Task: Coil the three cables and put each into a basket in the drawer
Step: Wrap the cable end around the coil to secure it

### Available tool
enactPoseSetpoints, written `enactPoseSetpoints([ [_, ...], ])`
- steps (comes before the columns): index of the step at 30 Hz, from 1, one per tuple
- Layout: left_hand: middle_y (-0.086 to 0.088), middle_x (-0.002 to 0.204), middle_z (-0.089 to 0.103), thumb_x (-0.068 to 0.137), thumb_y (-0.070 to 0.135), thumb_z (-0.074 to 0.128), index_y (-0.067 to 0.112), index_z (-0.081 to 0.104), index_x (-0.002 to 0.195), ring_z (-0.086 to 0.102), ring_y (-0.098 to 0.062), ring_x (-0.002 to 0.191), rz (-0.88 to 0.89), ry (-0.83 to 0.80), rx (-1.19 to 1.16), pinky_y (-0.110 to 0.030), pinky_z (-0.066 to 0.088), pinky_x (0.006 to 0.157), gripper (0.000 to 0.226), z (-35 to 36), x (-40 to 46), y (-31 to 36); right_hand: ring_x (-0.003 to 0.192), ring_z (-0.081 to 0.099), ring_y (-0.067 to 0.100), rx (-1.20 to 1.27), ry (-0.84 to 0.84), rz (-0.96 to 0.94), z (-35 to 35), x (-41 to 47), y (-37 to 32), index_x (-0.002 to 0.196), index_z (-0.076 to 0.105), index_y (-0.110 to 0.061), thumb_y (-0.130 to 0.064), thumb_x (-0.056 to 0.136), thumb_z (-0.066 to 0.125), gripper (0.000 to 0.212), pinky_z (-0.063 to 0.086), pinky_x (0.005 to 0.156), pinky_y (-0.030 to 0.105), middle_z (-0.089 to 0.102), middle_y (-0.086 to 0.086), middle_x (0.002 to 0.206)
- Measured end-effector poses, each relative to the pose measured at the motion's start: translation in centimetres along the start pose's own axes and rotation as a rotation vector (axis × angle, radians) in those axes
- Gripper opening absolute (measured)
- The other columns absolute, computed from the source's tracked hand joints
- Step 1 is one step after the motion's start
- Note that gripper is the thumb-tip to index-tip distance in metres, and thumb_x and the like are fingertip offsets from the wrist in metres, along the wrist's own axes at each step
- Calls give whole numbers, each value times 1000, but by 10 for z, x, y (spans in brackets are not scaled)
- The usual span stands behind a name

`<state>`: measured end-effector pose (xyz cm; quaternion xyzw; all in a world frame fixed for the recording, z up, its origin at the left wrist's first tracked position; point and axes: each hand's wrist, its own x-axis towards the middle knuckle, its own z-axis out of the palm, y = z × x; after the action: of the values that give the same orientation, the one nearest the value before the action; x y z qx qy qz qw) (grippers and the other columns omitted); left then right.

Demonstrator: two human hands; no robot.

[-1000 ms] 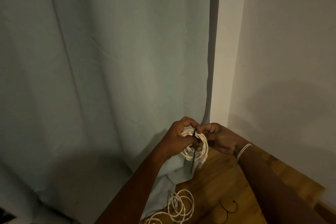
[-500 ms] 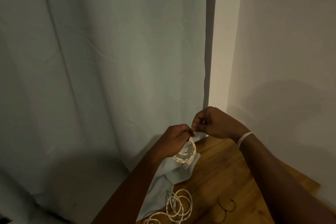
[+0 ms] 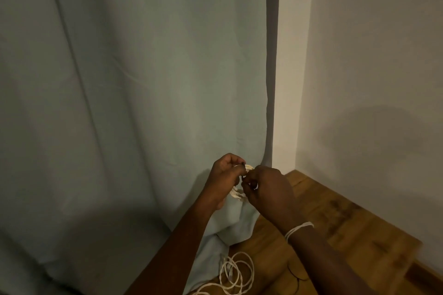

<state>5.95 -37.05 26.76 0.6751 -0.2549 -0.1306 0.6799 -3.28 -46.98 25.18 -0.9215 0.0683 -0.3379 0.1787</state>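
Note:
A small coil of white cable hangs in the air in front of the curtain, mostly hidden between my hands. My left hand grips the coil with curled fingers. My right hand pinches at the coil from the right, fingers curled over it; a thin dark tie may be between the fingertips, too small to tell. A second white cable lies loosely looped on the wooden top below. A thin black cable lies beside it. No drawer or basket is in view.
A pale blue-grey curtain fills the left and drapes onto the wooden surface. White walls meet in a corner at the right. A white band circles my right wrist.
My right hand rose above the coil half a second ago, then came back down onto it from the right. My left hand kept its grip on the coil throughout.

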Motion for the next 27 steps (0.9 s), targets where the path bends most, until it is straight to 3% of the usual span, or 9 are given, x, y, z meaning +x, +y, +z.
enactPoseSetpoints([
  [3,0,80,70,85,0,62,17,66,89,65,-14,73,76,-1,-5,-26,50,63,17,-4,-2,-3,74,57,9,66,-88,-77,-6,-1,2,96,78,-21,-30,90,66,16,42,63,19,67,-2,88],
  [5,4,79,71,84,-2,63,16,67,90,65,-12,72,110,-6,-6,-23,50,62,20,-8,-4,-5,71,63,8,298,-113,-86,-22,1,7,92,80,-23,-26,89,69,12,51,62,23,71,-6,83],
  [8,6,80,70,84,-3,65,16,67,94,64,-7,71,153,-59,15,-19,50,63,22,-11,-9,-2,62,63,15,814,153,224,-41,18,24,86,79,-10,-15,91,67,14,52,52,22,71,-2,72],
  [9,4,83,71,85,-3,65,16,67,97,65,-7,73,160,-86,19,-19,50,64,22,-11,-10,-1,63,60,19,925,168,341,-41,24,31,87,78,-7,-11,92,64,15,51,52,22,69,2,71],
  [11,2,88,71,86,-1,66,15,66,101,67,-7,77,171,-155,26,-19,52,68,22,-9,-13,4,75,63,28,977,13,441,-30,33,42,88,77,-8,-7,92,61,16,55,63,31,70,12,79],
  [14,-2,98,73,87,1,67,11,63,109,70,-14,90,189,-256,47,-23,54,77,25,-9,-15,8,90,66,38,1077,-296,445,-12,33,55,97,76,-3,-8,96,56,21,58,83,42,73,22,97],
  [17,-7,108,72,86,4,70,11,62,114,69,-22,101,205,-299,87,-33,56,89,31,-13,-15,7,81,64,30,1318,-471,465,-10,29,63,105,72,5,-11,96,55,25,59,74,35,69,23,95],
  [21,-5,106,72,84,9,72,21,64,109,69,-24,100,245,-275,149,-44,57,90,28,-15,-17,5,78,71,25,1594,-696,429,-9,26,69,104,73,6,-15,76,82,36,61,76,33,73,21,92],
  [27,-1,101,66,81,15,73,31,59,92,68,-25,95,311,-232,194,-50,57,87,24,-8,-17,5,87,72,23,1642,-818,346,-2,26,72,112,73,-1,-11,77,82,37,61,83,34,74,17,100],
])
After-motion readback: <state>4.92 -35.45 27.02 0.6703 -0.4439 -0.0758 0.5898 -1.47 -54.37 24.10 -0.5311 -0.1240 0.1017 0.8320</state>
